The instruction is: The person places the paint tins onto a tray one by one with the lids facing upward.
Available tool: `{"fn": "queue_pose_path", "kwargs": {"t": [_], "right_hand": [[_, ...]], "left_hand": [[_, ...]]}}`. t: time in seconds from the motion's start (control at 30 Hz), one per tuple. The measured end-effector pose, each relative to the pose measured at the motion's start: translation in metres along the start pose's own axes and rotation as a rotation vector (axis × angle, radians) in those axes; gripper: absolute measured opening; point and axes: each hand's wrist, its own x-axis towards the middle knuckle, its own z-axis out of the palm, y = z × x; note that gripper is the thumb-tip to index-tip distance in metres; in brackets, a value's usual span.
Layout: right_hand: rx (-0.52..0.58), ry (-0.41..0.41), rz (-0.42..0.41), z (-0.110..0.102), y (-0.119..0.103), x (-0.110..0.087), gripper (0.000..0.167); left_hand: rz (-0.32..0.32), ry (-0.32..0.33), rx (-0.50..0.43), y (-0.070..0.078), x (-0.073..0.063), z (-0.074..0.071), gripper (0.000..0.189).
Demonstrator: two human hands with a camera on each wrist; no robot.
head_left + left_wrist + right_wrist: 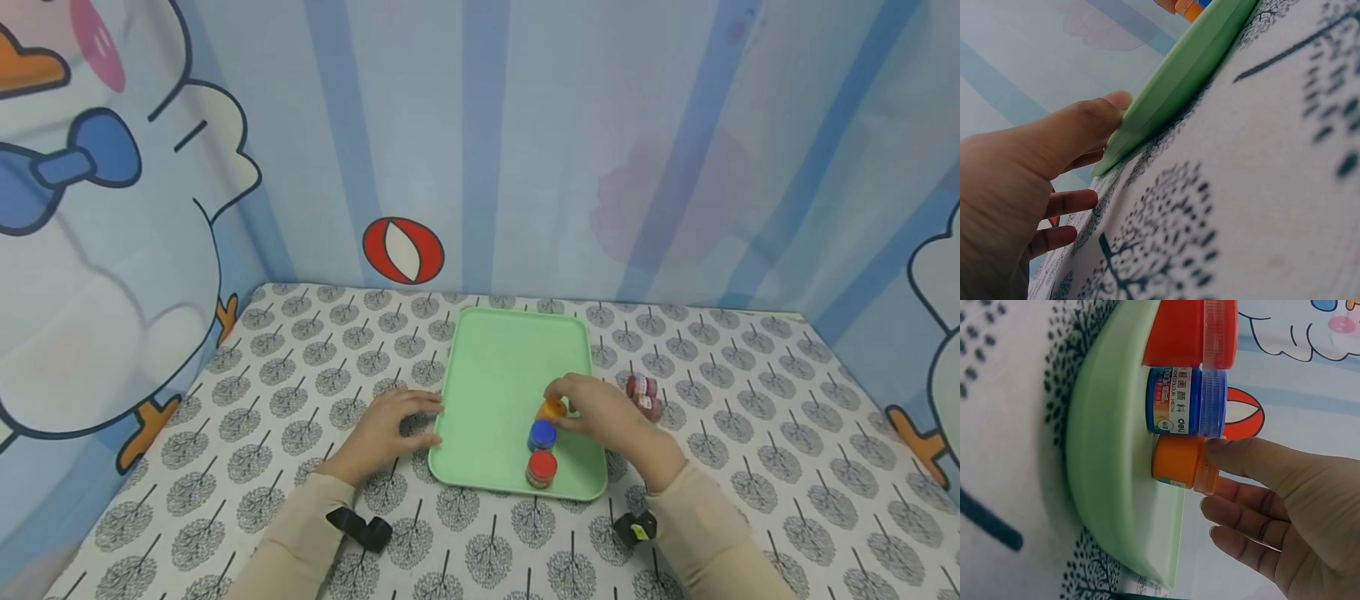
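Observation:
A light green tray (pixel 495 358) lies on the cloth with three small paint jars in a row near its right side. The red jar (pixel 542 469) stands nearest, the blue jar (pixel 542 436) behind it, the orange jar (pixel 1177 460) farthest. My right hand (pixel 603 412) pinches the orange jar near its lid between thumb and fingers; it sits right beside the blue one, at the tray floor. At the tray's left rim, my left hand (pixel 390 429) rests with fingers spread and its thumb touching the edge, holding nothing.
Two dark red jars (pixel 643 396) lie on the cloth right of the tray, beyond my right hand. A tree-patterned cloth (pixel 300 433) covers the table. Behind it hangs a blue striped curtain (pixel 420 125) with cartoon prints.

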Motion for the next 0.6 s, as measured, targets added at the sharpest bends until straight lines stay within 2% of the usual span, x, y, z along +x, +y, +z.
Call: {"fn": "queue_pose_path", "kwargs": {"t": [0.6], "right_hand": [[0.005,-0.002,0.006,0.0034,-0.0018,0.0037,0.025]], "left_hand": [[0.006,0.009,-0.001,-0.0003,-0.0002,0.0005,0.044]]}}
